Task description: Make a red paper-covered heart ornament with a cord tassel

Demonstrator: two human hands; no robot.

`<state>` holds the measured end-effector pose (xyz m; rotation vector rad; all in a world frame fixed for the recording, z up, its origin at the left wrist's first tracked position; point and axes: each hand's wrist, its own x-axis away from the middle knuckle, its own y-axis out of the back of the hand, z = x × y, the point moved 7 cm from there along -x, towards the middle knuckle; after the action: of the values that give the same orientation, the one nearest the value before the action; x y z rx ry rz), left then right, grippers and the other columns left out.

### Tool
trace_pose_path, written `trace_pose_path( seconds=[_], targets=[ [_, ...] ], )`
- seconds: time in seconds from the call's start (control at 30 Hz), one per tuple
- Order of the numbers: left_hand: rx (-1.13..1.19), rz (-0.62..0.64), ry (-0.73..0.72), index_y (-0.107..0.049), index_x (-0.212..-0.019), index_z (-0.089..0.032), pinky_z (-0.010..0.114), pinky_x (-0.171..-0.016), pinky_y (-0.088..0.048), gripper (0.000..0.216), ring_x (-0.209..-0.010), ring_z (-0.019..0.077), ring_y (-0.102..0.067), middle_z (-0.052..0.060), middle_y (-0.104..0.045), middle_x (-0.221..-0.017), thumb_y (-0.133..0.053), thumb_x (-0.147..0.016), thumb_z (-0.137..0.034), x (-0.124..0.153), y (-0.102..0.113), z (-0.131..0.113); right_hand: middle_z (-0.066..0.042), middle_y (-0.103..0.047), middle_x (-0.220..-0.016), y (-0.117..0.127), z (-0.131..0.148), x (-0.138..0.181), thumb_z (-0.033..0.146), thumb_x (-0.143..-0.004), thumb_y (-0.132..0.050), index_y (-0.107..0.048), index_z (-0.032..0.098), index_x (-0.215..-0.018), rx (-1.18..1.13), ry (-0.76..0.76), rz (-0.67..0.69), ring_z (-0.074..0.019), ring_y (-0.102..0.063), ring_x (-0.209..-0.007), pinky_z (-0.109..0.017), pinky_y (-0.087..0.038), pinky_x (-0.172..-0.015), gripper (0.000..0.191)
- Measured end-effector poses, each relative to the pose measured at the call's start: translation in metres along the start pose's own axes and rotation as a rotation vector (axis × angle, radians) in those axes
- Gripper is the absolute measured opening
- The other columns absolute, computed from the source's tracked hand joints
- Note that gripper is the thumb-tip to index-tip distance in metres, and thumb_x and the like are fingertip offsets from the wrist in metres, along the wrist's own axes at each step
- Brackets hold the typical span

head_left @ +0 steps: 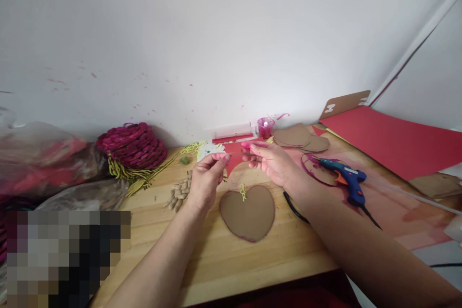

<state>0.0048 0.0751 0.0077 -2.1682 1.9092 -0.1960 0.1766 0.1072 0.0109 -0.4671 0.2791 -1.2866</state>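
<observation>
My left hand (206, 180) and my right hand (272, 161) are raised side by side over a wooden table (231, 260). Both pinch the ends of a thin strand (236, 153) stretched between their fingertips. Below them a brown cardboard heart (249, 211) lies flat, with a small yellow-green thread (243, 192) at its top notch. Both hands have their fingers pressed together.
A blue glue gun (345, 178) with a black cord lies to the right. Further cardboard hearts (301, 137) and a pink cup (265, 127) sit by the wall. A stack of magenta woven pieces (133, 146), small pale pieces (178, 195), red sheets (393, 142) and plastic bags (43, 159) surround the area.
</observation>
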Motion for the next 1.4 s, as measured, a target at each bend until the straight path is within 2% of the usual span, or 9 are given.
trace_pose_path(
  seconds=[0.13,0.3,0.43,0.73,1.0,1.2,1.4],
  targets=[
    [0.064,-0.001,0.013,-0.074,-0.081,-0.014,0.017,-0.041,-0.021,0.037,-0.043,0.0013,-0.033,-0.003,-0.057,-0.065,-0.091,-0.062,-0.040,-0.002,0.000,0.000,-0.009,-0.079,-0.092,-0.003,-0.004,0.002,0.025,-0.076,-0.082,-0.079,0.018,-0.088,0.064,-0.059,0.028,-0.0149,-0.071,-0.071,-0.024,-0.051,-0.059,0.014],
    [0.111,0.010,0.025,-0.074,-0.080,-0.013,0.018,-0.041,-0.018,0.034,-0.043,0.0010,-0.032,-0.003,-0.055,-0.063,-0.091,-0.062,-0.036,-0.002,0.000,-0.001,-0.006,-0.075,-0.082,-0.007,-0.012,0.003,0.026,-0.074,-0.084,-0.078,0.016,-0.089,0.169,-0.080,0.132,-0.0150,-0.069,-0.071,-0.027,-0.050,-0.062,0.019],
    [0.123,0.015,0.027,-0.074,-0.079,-0.013,0.018,-0.040,-0.017,0.033,-0.042,0.0009,-0.031,-0.003,-0.056,-0.063,-0.090,-0.062,-0.035,-0.003,0.001,-0.001,-0.005,-0.073,-0.077,-0.007,-0.015,0.004,0.027,-0.070,-0.087,-0.076,0.016,-0.088,0.208,-0.089,0.155,-0.0144,-0.068,-0.070,-0.029,-0.053,-0.066,0.023],
    [0.071,0.008,0.016,-0.073,-0.079,-0.013,0.018,-0.040,-0.018,0.032,-0.043,0.0013,-0.031,-0.004,-0.055,-0.062,-0.090,-0.063,-0.035,-0.005,0.003,-0.002,-0.001,-0.069,-0.067,-0.006,-0.010,0.004,0.038,-0.065,-0.090,-0.068,0.016,-0.077,0.224,-0.080,0.118,-0.0109,-0.063,-0.057,-0.025,-0.049,-0.055,0.033],
    [-0.177,0.031,-0.006,-0.072,-0.077,-0.015,0.019,-0.042,-0.020,0.034,-0.044,0.0042,-0.029,-0.006,-0.047,-0.051,-0.087,-0.066,-0.044,-0.003,0.007,-0.008,0.000,-0.068,-0.070,0.003,-0.006,-0.001,0.038,-0.070,-0.085,-0.061,0.018,-0.077,0.205,-0.065,0.057,-0.0112,-0.062,-0.054,-0.024,-0.046,-0.050,0.032],
    [-0.267,0.083,-0.026,-0.074,-0.079,-0.016,0.020,-0.044,-0.023,0.033,-0.046,0.0049,-0.032,-0.004,-0.053,-0.056,-0.084,-0.070,-0.046,-0.003,0.004,-0.006,0.001,-0.067,-0.070,0.003,-0.004,-0.002,0.042,-0.069,-0.085,-0.058,0.019,-0.076,0.221,-0.026,0.040,-0.0108,-0.061,-0.054,-0.024,-0.045,-0.049,0.036],
    [-0.319,0.135,-0.030,-0.076,-0.080,-0.015,0.021,-0.047,-0.025,0.035,-0.050,0.0060,-0.038,-0.001,-0.060,-0.062,-0.085,-0.070,-0.047,-0.004,0.001,-0.003,0.004,-0.062,-0.061,0.007,0.006,-0.002,0.042,-0.076,-0.077,-0.056,0.020,-0.079,0.359,0.103,-0.068,-0.0083,-0.054,-0.047,-0.021,-0.037,-0.042,0.031]
  ],
)
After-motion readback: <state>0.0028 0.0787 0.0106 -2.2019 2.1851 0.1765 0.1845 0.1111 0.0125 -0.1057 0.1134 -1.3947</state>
